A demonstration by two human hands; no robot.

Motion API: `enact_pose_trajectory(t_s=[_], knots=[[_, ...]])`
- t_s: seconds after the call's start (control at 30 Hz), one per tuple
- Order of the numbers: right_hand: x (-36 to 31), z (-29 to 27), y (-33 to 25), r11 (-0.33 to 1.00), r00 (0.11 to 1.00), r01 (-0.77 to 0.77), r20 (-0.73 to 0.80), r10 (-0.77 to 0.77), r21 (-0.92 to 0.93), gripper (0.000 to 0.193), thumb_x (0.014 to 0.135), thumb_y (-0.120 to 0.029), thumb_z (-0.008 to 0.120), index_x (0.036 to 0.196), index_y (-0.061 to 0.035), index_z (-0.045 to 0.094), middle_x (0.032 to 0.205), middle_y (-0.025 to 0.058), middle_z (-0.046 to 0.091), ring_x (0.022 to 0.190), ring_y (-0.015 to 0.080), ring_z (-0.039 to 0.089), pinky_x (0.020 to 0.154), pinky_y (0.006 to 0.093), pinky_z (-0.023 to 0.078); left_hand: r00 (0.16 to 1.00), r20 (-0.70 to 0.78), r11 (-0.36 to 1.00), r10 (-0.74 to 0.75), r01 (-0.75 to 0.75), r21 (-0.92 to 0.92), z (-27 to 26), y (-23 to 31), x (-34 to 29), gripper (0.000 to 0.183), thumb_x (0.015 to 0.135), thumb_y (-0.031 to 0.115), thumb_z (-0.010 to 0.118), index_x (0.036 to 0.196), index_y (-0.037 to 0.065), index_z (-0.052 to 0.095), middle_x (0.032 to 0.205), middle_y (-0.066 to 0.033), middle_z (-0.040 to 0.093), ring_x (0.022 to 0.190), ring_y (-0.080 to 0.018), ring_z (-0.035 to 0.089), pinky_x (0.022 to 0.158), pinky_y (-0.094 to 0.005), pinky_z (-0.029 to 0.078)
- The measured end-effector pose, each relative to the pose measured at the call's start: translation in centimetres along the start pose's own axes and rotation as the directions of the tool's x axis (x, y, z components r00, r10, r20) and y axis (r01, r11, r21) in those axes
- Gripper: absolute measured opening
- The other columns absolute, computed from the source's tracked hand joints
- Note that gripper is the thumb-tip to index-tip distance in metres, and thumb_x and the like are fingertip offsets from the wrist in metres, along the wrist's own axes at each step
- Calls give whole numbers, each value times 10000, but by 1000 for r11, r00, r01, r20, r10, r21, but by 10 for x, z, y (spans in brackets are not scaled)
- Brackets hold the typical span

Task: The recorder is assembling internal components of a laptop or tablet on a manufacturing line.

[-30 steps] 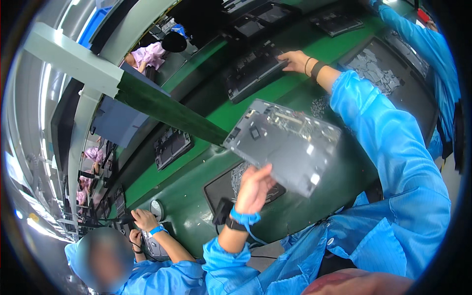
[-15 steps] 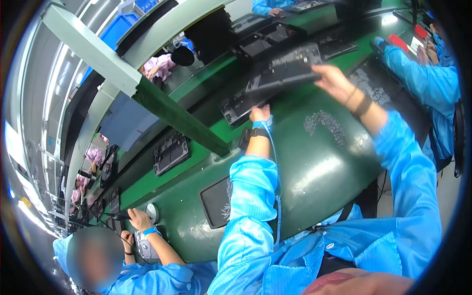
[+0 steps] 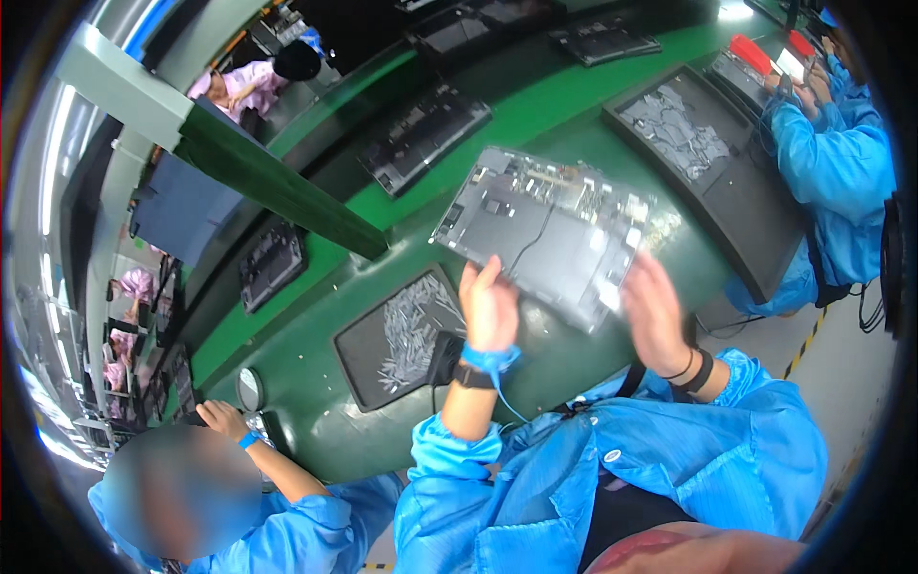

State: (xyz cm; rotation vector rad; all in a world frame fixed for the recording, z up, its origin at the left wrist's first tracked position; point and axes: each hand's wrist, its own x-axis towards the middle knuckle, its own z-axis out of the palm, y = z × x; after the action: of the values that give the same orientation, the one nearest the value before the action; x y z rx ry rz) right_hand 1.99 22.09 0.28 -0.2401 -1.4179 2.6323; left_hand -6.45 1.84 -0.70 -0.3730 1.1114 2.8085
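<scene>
A grey laptop base (image 3: 564, 249) with its circuit board and a black cable exposed is in front of me over the green bench, slightly blurred. At its near left edge is my left hand (image 3: 491, 311), closed on the rim, its underside fingers hidden. Along the right edge lies my right hand (image 3: 656, 316), fingers stretched out and close against the side; whether it bears any weight I cannot tell. Left of my left hand, a dark tray (image 3: 359, 368) holds a pile of small grey strips.
A larger dark tray (image 3: 755, 225) with flat grey pieces stands at the right, beside a co-worker's blue sleeve (image 3: 832, 153). Another laptop base (image 3: 426, 139) lies on the far shelf. A green post (image 3: 277, 187) rises at left; a co-worker's hand (image 3: 223, 419) is at lower left.
The laptop base has come from the far shelf side down toward me, turned, with both hands drawn nearer. Another base stays on the shelf. My view has shifted rightward.
</scene>
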Motion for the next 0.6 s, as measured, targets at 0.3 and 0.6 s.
enact_pose_trajectory(t_s=[0.3,0.6], knots=[[81,14,-60,-36,520,846,837,-170,-533,255,749,-38,694,1001,-36,651,1024,83,643,920,266,610,823,375,487,990,48,966,-132,117,228,-38,2,-69,400,935,12,539,1326,-3,456,1250,-113,588,1122,-202,583,1003,-356,453],[112,32,-23,-527,351,826,914,205,-199,227,732,-120,605,887,41,643,925,140,680,611,193,644,541,313,497,985,105,867,-135,66,493,-41,-3,-69,513,965,53,495,1437,-20,308,1346,-135,509,1213,-195,503,1039,-328,379]])
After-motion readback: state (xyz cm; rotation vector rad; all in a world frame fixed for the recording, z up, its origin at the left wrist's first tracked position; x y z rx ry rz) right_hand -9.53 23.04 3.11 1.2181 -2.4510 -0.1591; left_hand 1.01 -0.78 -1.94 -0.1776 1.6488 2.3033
